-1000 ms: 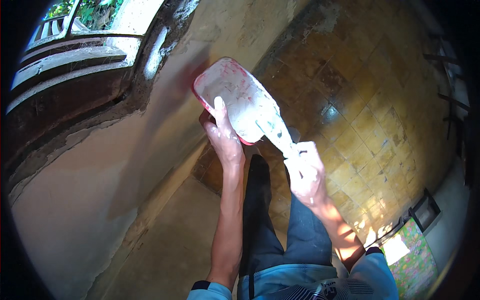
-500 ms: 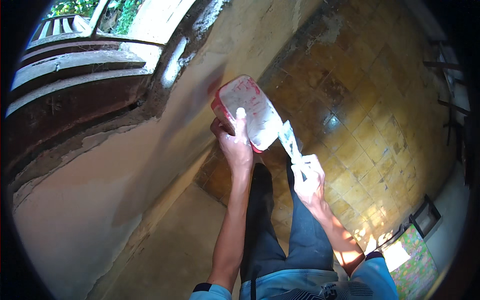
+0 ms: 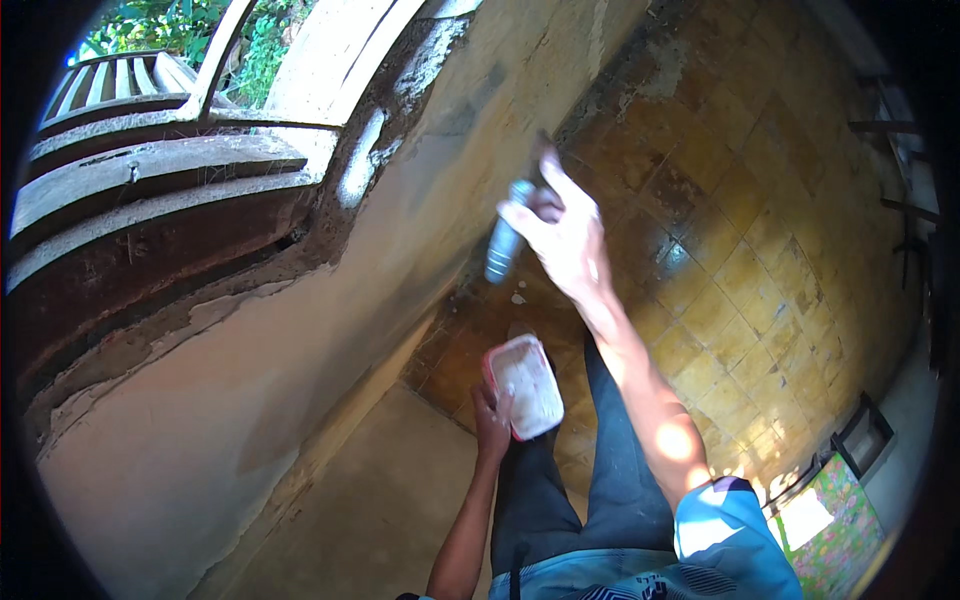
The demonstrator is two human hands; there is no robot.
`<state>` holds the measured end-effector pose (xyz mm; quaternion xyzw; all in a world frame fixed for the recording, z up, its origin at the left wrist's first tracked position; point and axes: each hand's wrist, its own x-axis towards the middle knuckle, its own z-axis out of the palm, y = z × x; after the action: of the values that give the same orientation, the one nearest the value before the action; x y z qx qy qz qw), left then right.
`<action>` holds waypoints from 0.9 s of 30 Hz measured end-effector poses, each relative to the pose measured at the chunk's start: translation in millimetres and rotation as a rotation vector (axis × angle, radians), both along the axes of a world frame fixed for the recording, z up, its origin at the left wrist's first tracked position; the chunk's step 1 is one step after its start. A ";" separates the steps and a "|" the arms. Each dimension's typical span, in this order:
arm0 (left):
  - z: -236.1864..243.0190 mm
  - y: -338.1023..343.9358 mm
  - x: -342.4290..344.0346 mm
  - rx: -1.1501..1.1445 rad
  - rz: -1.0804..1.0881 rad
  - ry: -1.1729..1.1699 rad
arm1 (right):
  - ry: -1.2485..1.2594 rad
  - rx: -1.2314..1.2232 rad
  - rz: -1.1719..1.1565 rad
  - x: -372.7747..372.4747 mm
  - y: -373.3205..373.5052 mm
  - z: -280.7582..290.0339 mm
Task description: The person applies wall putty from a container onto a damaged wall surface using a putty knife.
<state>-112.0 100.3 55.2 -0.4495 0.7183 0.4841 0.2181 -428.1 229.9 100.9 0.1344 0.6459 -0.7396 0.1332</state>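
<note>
Yellowish tiled floor (image 3: 750, 330), chipped plaster wall (image 3: 330, 345), tub (image 3: 489, 370) in left hand (image 3: 492, 424)

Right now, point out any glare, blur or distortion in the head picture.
Head view throughout: the right hand and the grey ribbed tool handle it grips look slightly blurred; bluish-white glare marks the glossy yellow-brown tiled floor; the weathered brown wooden window frame bows with the fisheye lens.

Daylight glares through the window (image 3: 170, 165), leaving the wall (image 3: 290, 350) beneath in shade. Sun patches brighten the near right edge of the floor (image 3: 740, 290). The right hand (image 3: 568, 238) looks slightly blurred; fisheye distortion bends edges into black corners.
</note>
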 end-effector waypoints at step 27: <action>36.1 26.9 28.5 0.081 0.070 0.091 | 0.251 0.168 0.013 8.4 -45.3 7.4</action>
<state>-83.4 127.2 91.3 -0.4428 0.6911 0.5400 0.1864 -419.7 184.5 108.2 0.0472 0.7181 -0.6929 0.0447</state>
